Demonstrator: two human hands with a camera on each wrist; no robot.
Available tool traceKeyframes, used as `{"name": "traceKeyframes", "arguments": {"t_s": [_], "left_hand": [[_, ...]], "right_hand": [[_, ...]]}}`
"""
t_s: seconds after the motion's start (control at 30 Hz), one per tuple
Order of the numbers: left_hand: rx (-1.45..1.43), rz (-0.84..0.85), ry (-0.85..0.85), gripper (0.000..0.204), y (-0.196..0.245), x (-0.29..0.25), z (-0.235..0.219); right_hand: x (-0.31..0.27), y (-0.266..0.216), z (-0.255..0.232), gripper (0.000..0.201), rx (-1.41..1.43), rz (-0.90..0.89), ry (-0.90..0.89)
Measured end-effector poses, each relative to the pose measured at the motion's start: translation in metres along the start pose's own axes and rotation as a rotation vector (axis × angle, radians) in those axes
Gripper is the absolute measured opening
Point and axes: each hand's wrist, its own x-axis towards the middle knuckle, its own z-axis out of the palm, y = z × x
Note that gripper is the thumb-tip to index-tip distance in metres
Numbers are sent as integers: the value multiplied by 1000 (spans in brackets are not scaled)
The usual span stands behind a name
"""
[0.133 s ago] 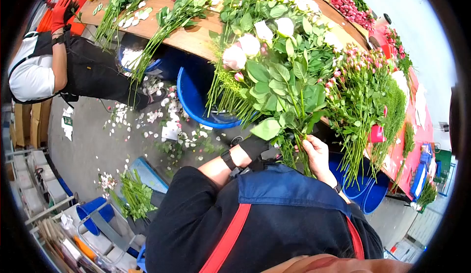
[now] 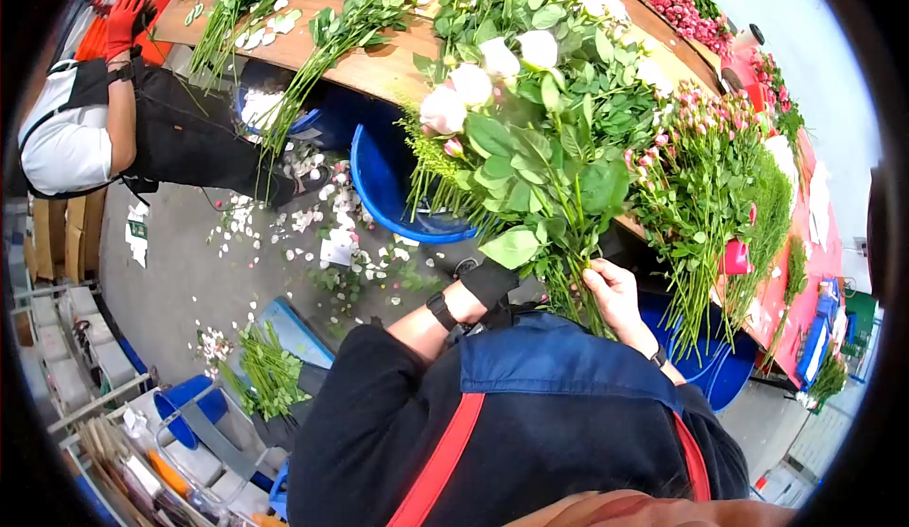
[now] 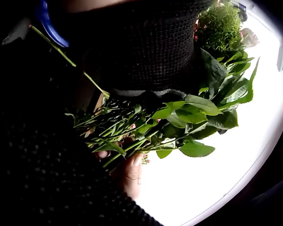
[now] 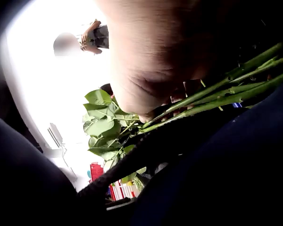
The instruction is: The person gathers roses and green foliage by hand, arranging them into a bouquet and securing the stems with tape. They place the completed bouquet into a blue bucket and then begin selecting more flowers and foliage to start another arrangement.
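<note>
In the head view, a bunch of roses with large white and pale pink blooms (image 2: pixel 471 84) and broad green leaves (image 2: pixel 516 169) stands up in front of the chest. My left hand (image 2: pixel 491 284), in a black knitted glove, is around the bunch; leaves hide its fingers. My bare right hand (image 2: pixel 615 296) grips the lower stems (image 2: pixel 589 311), thumb laid along them. From the left wrist, the stems (image 3: pixel 120 125) run below the dark glove (image 3: pixel 146 52), with bare fingertips beside them. In the right wrist view, thick green stems (image 4: pixel 217 96) pass under the right palm (image 4: pixel 146 61).
Ahead, a wooden table (image 2: pixel 379 63) carries cut flowers; pink spray roses (image 2: pixel 696 148) hang over its edge. Blue tubs (image 2: pixel 379 186) stand below it. Petals (image 2: pixel 331 248) litter the floor. Another person (image 2: pixel 71 139) with red gloves works at the left. A blue bucket (image 2: pixel 180 404) sits behind left.
The white rose blooms have shifted slightly left against the table. The head view has moved a little. Both hands stay at the bunch.
</note>
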Motion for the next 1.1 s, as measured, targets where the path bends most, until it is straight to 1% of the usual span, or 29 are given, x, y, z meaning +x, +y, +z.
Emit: {"name": "traceKeyframes", "arguments": {"t_s": [0.03, 0.1, 0.13, 0.2, 0.23, 0.27, 0.3, 0.33, 0.37, 0.4, 0.43, 0.47, 0.5, 0.53, 0.57, 0.63, 0.67, 0.7, 0.77, 0.8, 0.83, 0.87, 0.9, 0.93, 0.97, 1.0, 1.03, 1.07, 1.1], "left_hand": [[-99, -31, 5, 27, -1, -2, 4], [-299, -92, 24, 28, 0, -4, 11], [-608, -156, 100, 29, -3, -4, 22], [-586, -266, 125, 29, -9, -9, 13], [-576, -322, 136, 29, -12, -12, 9], [-576, -360, 193, 29, -51, -25, 32], [-726, -403, 217, 30, -55, -28, 29], [-931, -438, 242, 31, -53, -30, 20], [-1145, -465, 259, 33, -56, -34, 17], [-1325, -482, 274, 35, -60, -37, 15], [-1791, -552, 266, 42, -88, -47, 30], [-1833, -577, 280, 41, -94, -49, 31], [-1789, -585, 291, 41, -95, -50, 31], [-1769, -592, 303, 41, -97, -51, 30], [-1759, -601, 309, 40, -98, -53, 29], [-1751, -613, 308, 39, -99, -56, 28], [-1747, -615, 307, 39, -100, -57, 27], [-1742, -614, 304, 39, -100, -56, 25], [-1740, -620, 298, 38, -100, -55, 26], [-1739, -619, 287, 38, -99, -54, 26], [-1734, -616, 275, 37, -98, -52, 27], [-1723, -612, 262, 37, -98, -49, 26], [-1695, -598, 242, 37, -98, -45, 28], [-1661, -580, 232, 37, -92, -39, 29], [-1601, -557, 226, 36, -87, -32, 26], [-1515, -538, 252, 34, -51, -17, 8], [-1427, -522, 278, 32, -16, -2, -10], [-1130, -391, 219, 31, -26, -6, 1], [-989, -420, 78, 27, -16, 0, -6]], "right_hand": [[-1, -9, -11, 11, -104, -18, -10], [7, -25, -1, 15, -472, -67, -127], [14, -26, 3, 16, -483, -83, -188], [31, -26, 11, 20, -456, -78, -343], [50, -22, 2, 23, -474, -69, -513], [67, -36, 4, 23, -387, -133, -448], [93, -52, -1, 21, -346, 47, -450], [121, -61, 2, 24, -375, 192, -192], [150, -46, 0, 34, -237, 142, 48], [180, -36, -1, 38, -364, 103, 157], [206, -28, -1, 43, -492, 61, 267], [227, -19, 1, 46, -543, 115, 280], [240, -17, 5, 48, -593, 167, 296], [251, -14, 8, 39, -730, 166, 326], [263, 4, 7, 36, -743, 155, 403], [273, 22, 5, 30, -602, 187, 461], [268, 20, 7, 26, -589, 110, 538], [258, 5, 13, 29, -460, 114, 619], [231, -25, 14, 29, -522, -145, 762], [223, -32, 9, 27, -401, -191, 735], [214, -42, 3, 25, -401, -311, 742], [205, -53, -5, 23, -384, -372, 765], [192, -70, -11, 22, -235, -431, 742], [169, -97, -14, 22, -347, -495, 760], [147, -116, -24, 23, -429, -527, 733], [128, -127, -29, 24, -377, -628, 729], [104, -135, -35, 24, -408, -573, 665], [79, -147, -35, 23, -587, -565, 614], [62, -140, -38, 19, -647, -589, 543]]}}
